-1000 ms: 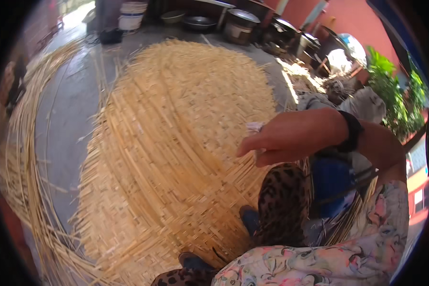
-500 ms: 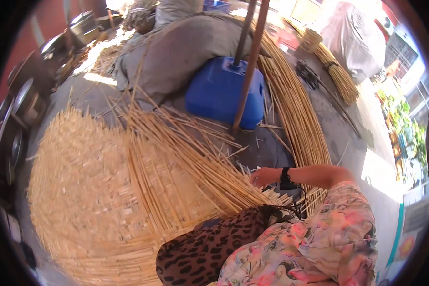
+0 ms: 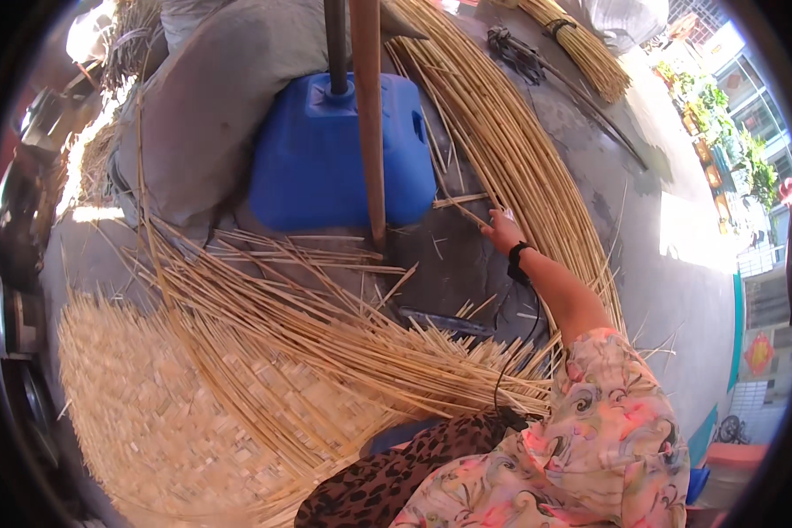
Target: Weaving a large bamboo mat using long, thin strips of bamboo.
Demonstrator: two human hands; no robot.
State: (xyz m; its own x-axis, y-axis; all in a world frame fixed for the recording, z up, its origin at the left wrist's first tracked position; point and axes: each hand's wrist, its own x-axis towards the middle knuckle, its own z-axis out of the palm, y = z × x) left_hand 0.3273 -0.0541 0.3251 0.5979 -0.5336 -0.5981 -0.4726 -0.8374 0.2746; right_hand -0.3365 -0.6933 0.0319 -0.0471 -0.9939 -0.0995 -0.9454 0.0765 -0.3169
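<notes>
My right hand (image 3: 502, 231), with a black band on its wrist, is stretched forward at the left edge of a long bundle of straw-coloured reeds (image 3: 519, 150). Its fingers are closed on a thin reed stalk (image 3: 463, 209) that slants up and left from them. My left hand is out of sight. Before me lies a woven reed mat (image 3: 194, 405), part of it under a pile of loose reeds (image 3: 308, 343) that fans from the left toward my lap.
A blue plastic jug (image 3: 304, 167) stands ahead, with a wooden pole (image 3: 369, 114) upright in front of it. Behind it bulges a large grey sack (image 3: 211, 114). A tied reed bundle (image 3: 581, 53) and a dark long-handled tool (image 3: 581, 92) lie at far right.
My right hand has moved forward from the cut ends of the loose reeds to the edge of the long bundle. The view has turned right and come closer to the jug.
</notes>
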